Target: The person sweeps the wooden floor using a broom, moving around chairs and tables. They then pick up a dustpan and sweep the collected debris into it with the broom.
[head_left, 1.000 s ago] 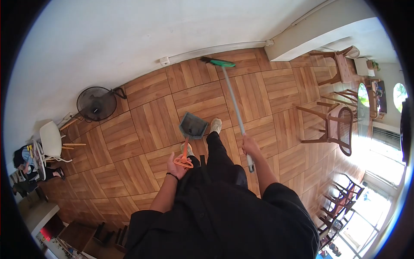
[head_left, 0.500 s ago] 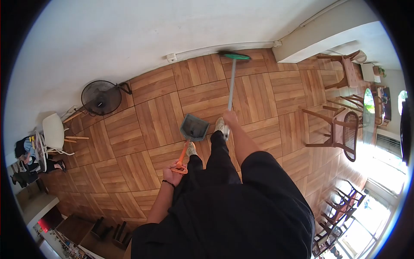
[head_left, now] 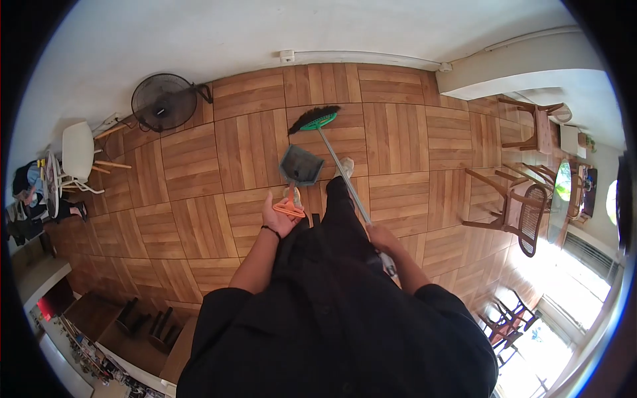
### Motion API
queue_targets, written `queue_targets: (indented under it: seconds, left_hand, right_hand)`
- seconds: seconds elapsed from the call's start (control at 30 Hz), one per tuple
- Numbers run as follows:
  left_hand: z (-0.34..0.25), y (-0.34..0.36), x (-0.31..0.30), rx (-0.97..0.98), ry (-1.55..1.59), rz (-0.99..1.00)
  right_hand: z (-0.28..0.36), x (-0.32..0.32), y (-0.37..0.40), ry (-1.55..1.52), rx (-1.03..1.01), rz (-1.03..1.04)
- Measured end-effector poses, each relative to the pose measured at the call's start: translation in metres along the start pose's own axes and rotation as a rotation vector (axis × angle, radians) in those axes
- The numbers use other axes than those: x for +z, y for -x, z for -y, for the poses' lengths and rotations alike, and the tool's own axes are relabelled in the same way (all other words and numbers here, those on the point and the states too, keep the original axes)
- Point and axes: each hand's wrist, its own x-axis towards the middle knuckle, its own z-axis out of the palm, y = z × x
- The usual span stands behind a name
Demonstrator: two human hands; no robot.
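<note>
A long-handled broom [head_left: 345,169] slants across the floor from my right hand [head_left: 385,240], whose fingers are wrapped round its pale metal handle near the top end. Its green head with dark bristles [head_left: 316,120] is just beyond the dustpan's open mouth, apart from it. The grey dustpan [head_left: 302,166] stands in front of my feet. My left hand [head_left: 281,217], palm partly upward, holds the loop at the top of its orange handle [head_left: 289,210]. A dark band circles my left wrist. No debris can be made out at this size.
A black fan [head_left: 164,103] and a white chair [head_left: 78,151] stand at the left along the wall [head_left: 371,30]. Wooden chairs [head_left: 524,212] are on the right, near a glass table [head_left: 563,192]. A person [head_left: 30,189] is at the far left. Wood-patterned tiles cover the floor.
The broom head has come from the wall back and left to near the dustpan. My right hand has drawn back toward my body. The dustpan remains in my left hand.
</note>
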Motion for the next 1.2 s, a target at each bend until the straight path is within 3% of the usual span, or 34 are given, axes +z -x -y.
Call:
queue_targets:
  seconds: [0.1, 0.2, 0.3, 0.4, 0.5, 0.6, 0.7, 0.83, 0.97, 1.0, 1.07, 1.1, 1.17, 1.2]
  left_hand:
    - [-0.001, -0.009, -0.019, -0.084, 0.058, 0.043]
    - [0.0, -0.041, -0.048, -0.148, 0.083, 0.083]
    - [0.005, -0.07, -0.069, -0.16, 0.051, 0.07]
    - [0.009, -0.081, -0.071, -0.149, 0.005, 0.017]
    - [0.011, -0.085, -0.076, -0.162, -0.008, 0.033]
    - [0.01, -0.094, -0.082, -0.154, -0.049, 0.038]
    - [0.01, -0.09, -0.076, -0.167, 0.032, 0.082]
    - [0.004, -0.102, -0.068, -0.223, 0.236, -0.085]
    - [-0.002, -0.129, -0.101, -0.201, 0.333, 0.201]
    - [-0.006, -0.128, -0.105, -0.179, 0.345, 0.264]
    - [-0.013, -0.115, -0.114, -0.132, 0.368, 0.391]
    - [-0.017, -0.106, -0.119, -0.177, 0.44, 0.392]
    - [-0.024, -0.086, -0.13, -0.21, 0.524, 0.386]
    - [-0.027, -0.072, -0.129, -0.179, 0.478, 0.292]
  right_hand:
    - [0.031, -0.048, 0.048, -0.407, 0.278, 0.224]
    - [0.056, -0.068, 0.058, -0.683, 0.373, 0.209]
    - [0.052, -0.054, 0.028, -0.386, 0.117, 0.079]
    - [0.055, -0.023, -0.014, -0.086, 0.074, -0.086]
    - [0.068, 0.004, -0.022, -0.064, 0.231, 0.001]
    - [0.053, 0.018, 0.012, 0.038, 0.179, 0.122]
    - [0.021, 0.028, 0.053, -0.112, 0.233, 0.258]
    - [0.063, 0.008, 0.11, -0.145, 0.244, 0.29]
    - [0.1, -0.019, 0.123, -0.214, 0.263, 0.271]
    - [0.11, -0.023, 0.118, -0.245, 0.289, 0.269]
    - [0.115, -0.019, 0.084, -0.034, 0.126, 0.181]
    - [0.12, -0.019, 0.064, 0.073, 0.043, 0.138]
    - [0.175, -0.021, 0.032, 0.101, 0.084, 0.18]
    - [0.181, -0.015, 0.002, 0.122, -0.025, 0.144]
